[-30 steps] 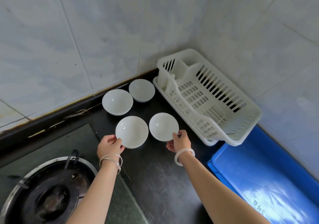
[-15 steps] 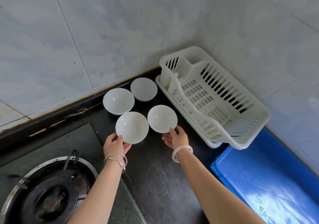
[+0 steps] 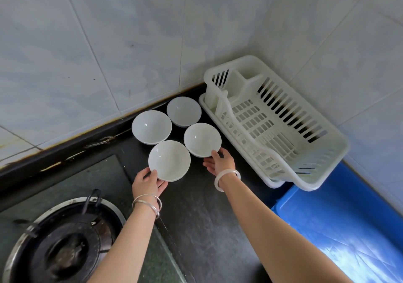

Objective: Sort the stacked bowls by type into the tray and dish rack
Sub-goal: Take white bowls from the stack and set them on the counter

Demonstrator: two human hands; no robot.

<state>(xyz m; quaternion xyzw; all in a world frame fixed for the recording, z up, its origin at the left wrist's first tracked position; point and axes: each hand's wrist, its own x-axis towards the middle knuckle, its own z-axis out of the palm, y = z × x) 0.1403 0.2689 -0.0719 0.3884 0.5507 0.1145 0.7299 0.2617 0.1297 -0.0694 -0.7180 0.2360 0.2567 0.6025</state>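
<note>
Several white bowls stand close together on the dark counter. My left hand [image 3: 148, 184] grips the near rim of the front-left bowl [image 3: 169, 160], thumb on the rim. My right hand [image 3: 220, 162] holds the near edge of the front-right bowl [image 3: 202, 139], thumb over the rim. Behind them sit a back-left bowl [image 3: 151, 127] and a back-right bowl [image 3: 183, 111] by the wall. The white dish rack [image 3: 327, 152] stands empty to the right. The blue tray [image 3: 340, 224] lies at the lower right, also empty.
A gas burner [image 3: 63, 245] with its metal ring sits at the lower left on a glass hob. Tiled walls meet in the corner behind the bowls and rack. The rack's near end overhangs the blue tray.
Both hands have pushed their two front bowls farther back toward the wall, so they now sit tight against the two rear bowls.
</note>
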